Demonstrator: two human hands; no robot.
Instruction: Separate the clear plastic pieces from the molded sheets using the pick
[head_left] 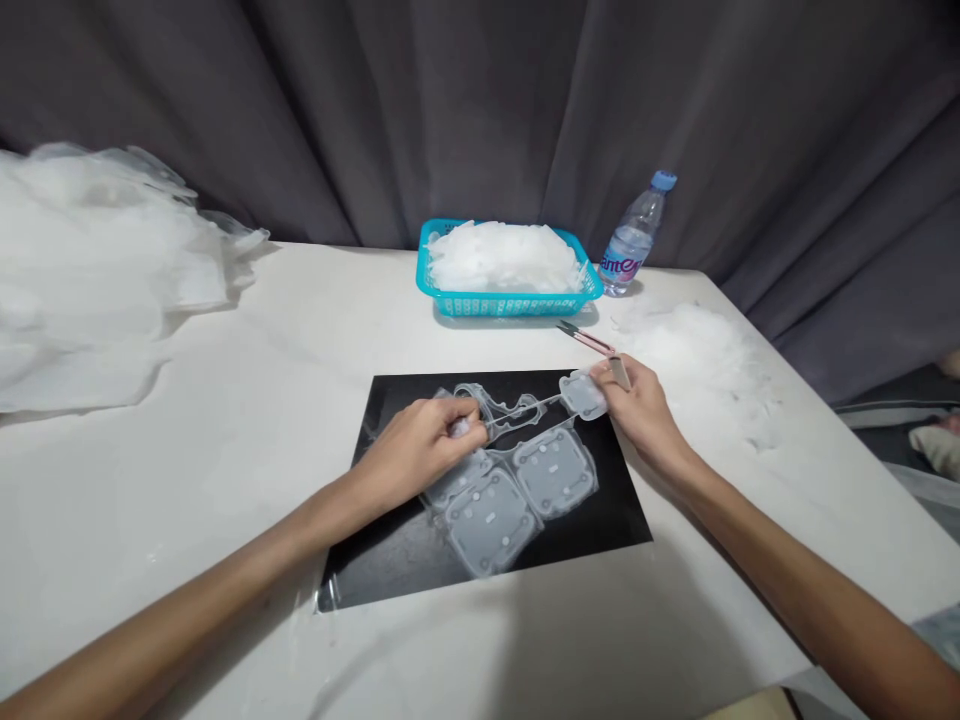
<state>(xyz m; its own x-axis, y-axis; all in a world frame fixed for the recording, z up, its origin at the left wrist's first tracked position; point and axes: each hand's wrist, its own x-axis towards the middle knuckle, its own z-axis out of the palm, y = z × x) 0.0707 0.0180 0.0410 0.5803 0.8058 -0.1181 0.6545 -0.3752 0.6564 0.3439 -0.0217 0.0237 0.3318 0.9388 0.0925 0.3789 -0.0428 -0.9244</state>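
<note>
My left hand (431,440) is closed in a pinch on translucent, rubbery-looking waste trim (517,412) over a black mat (382,550). A thin strand of the trim runs taut to a small translucent moulded pad (583,396), which my right hand (636,400) grips by its right edge. Thread snips (589,340) with a pinkish handle also sit in my right hand, blades pointing up and left, away from the pad. Below the strand, several larger rounded-square moulded pads (491,520) with small holes lie joined on the mat. My left fingers partly hide the trim.
At the back stands a turquoise basket (517,305) heaped with whitish translucent pieces, beside a water bottle (630,245). A large pile of translucent sheets (97,270) lies at the left. Loose clear scraps (697,360) are scattered at the right. A dark curtain (480,110) hangs behind the white table (225,480).
</note>
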